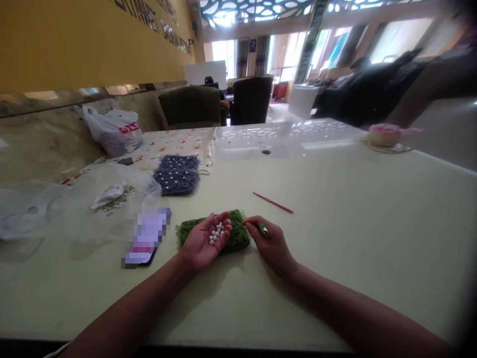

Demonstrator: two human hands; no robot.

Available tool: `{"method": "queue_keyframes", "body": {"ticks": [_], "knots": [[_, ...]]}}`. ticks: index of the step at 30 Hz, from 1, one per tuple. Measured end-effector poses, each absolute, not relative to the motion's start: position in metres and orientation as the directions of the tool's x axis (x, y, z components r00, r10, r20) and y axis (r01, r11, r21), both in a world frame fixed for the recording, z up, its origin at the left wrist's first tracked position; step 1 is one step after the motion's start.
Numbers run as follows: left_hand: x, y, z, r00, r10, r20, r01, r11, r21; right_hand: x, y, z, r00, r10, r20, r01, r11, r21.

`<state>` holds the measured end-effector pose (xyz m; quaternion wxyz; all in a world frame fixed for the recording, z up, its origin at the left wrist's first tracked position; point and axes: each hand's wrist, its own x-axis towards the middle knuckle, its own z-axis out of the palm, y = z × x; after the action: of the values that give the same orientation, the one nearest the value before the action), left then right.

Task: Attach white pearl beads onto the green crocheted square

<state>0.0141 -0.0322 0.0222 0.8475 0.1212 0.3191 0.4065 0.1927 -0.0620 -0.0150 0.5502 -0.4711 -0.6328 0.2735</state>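
My left hand lies palm up over a green crocheted piece on the table, cupping several white pearl beads in the palm. My right hand rests just to the right of the green piece, fingers curled around a small green-tipped object, with the fingertips touching the piece's right edge.
A pink crochet hook lies beyond my right hand. A purple beaded crocheted piece, clear plastic bags, a phone and a white shopping bag sit on the left. A pink item on a dish stands far right. Chairs are behind the table.
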Motion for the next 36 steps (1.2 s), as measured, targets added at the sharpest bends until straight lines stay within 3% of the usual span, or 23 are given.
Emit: {"method": "queue_keyframes", "body": {"ticks": [7, 16, 26, 32, 36], "knots": [[0.019, -0.034, 0.013, 0.466, 0.783, -0.411, -0.676, 0.615, 0.406, 0.189, -0.064, -0.010, -0.047, 0.866, 0.498, 0.319, 0.485, -0.814], [0.020, -0.035, 0.014, 0.455, 0.776, -0.438, -0.662, 0.623, 0.417, 0.182, -0.064, -0.022, -0.114, 0.896, 0.430, 0.342, 0.442, -0.829], [0.025, -0.040, 0.010, 0.399, 0.808, -0.434, -0.598, 0.588, 0.544, 0.186, -0.061, -0.020, -0.100, 0.873, 0.477, 0.375, 0.478, -0.795], [0.025, -0.041, 0.006, 0.431, 0.797, -0.423, -0.526, 0.603, 0.600, 0.184, -0.057, -0.015, -0.205, 0.882, 0.423, 0.582, 0.458, -0.672], [0.025, -0.041, 0.005, 0.436, 0.778, -0.453, -0.478, 0.627, 0.616, 0.184, -0.057, -0.016, -0.235, 0.896, 0.377, 0.629, 0.436, -0.644]]}}
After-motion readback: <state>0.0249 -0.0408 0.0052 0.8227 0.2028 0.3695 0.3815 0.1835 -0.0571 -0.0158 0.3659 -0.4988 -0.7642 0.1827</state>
